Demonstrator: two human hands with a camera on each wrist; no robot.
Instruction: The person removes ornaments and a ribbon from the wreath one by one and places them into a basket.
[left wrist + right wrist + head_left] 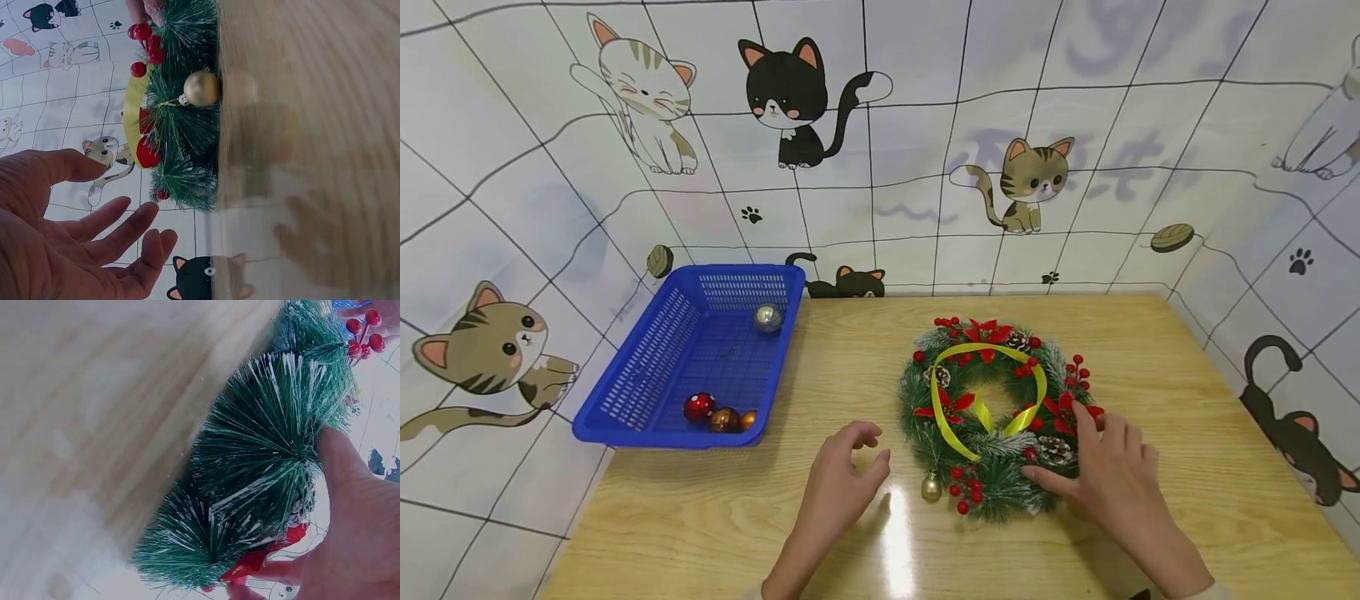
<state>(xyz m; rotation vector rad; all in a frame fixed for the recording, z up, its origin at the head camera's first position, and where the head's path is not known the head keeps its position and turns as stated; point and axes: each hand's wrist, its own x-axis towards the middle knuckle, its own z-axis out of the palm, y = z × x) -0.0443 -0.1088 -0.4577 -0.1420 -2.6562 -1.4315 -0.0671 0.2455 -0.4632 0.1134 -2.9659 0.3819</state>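
A green Christmas wreath (pixel 1000 493) lies on the table, trimmed with red flowers, red berries, pinecones and frosted tips. Across its top runs a loop of yellow ribbon (pixel 1040 387). From its near left edge hangs a gold ball ornament (pixel 931 487), seen close up in the left wrist view. My right hand (pixel 1112 471) grips the wreath's right side, with the thumb (pixel 337 450) against the green needles and fingers by a red flower (pixel 250 564). To the left of the wreath, my left hand (pixel 844 471) is held apart from it, holding nothing, its fingers loosely bent.
A blue plastic basket (pixel 587 427) stands at the left of the wooden table (pixel 850 358). Inside are a silver ball (pixel 767 317) at the back and red (pixel 699 407), brown and orange balls at the front. Cat-patterned cloth (pixel 910 150) surrounds the table's back and sides.
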